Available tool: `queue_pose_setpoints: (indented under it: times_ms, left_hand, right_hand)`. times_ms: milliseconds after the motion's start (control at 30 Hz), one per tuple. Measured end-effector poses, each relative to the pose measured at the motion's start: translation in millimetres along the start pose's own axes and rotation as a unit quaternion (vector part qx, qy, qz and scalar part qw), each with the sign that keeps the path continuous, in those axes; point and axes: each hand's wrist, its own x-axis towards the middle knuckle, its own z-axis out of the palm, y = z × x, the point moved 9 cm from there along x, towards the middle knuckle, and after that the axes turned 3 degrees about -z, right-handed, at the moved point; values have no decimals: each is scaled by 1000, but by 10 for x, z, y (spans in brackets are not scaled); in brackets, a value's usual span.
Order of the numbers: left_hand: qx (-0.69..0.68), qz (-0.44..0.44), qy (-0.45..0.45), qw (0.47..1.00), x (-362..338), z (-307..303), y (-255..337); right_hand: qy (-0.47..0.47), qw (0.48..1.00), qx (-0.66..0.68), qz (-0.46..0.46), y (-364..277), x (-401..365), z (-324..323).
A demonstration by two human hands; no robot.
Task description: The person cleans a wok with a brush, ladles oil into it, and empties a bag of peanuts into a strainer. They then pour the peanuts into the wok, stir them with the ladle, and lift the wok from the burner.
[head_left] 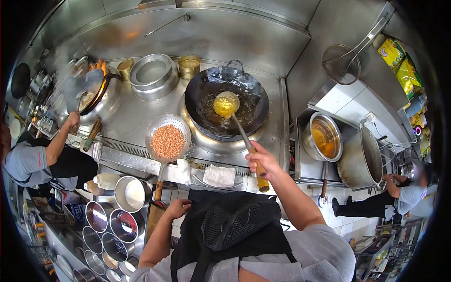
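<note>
My right hand (264, 160) is closed around the wooden handle of a ladle (240, 129). The ladle's bowl holds yellow oil (226, 104) over a dark wok (199, 94), which has more oil in its bottom. My left hand (178, 208) hangs by my apron (235, 221), fingers loosely extended and nothing visible in them. Just ahead of that hand is the wooden handle of a perforated strainer (188, 129). Peanuts (167, 141) fill the strainer, which lies on the stove front left of the wok.
At left, a co-worker (28, 162) handles a flaming wok (101, 87). Metal pots (152, 70) stand behind the strainer. Several containers (115, 246) sit lower left. An oil pot (307, 136) and tall pot (369, 155) stand right; another person (406, 188) is beyond.
</note>
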Motion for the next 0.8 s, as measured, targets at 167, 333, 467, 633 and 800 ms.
queue_pose_setpoints:
  times_ms: [167, 333, 467, 633, 800]
  left_hand:
    - [6, 28, -29, 999, 124, 57, 131]
    - [-12, 21, -21, 999, 157, -8, 61]
    - [-30, -1, -26, 999, 87, 0, 12]
    - [-34, 19, -41, 998, 171, 69, -8]
    - [-46, 28, -51, 997, 250, 62, 138]
  right_hand:
    - [72, 797, -592, -91, -164, 240, -251]
    - [92, 621, -760, -169, -560, -475, -391]
    - [50, 623, -764, -161, -686, -1175, -273]
    - [12, 620, -773, -131, -540, -1478, -217]
    - [50, 577, -813, -55, -235, -1211, -312]
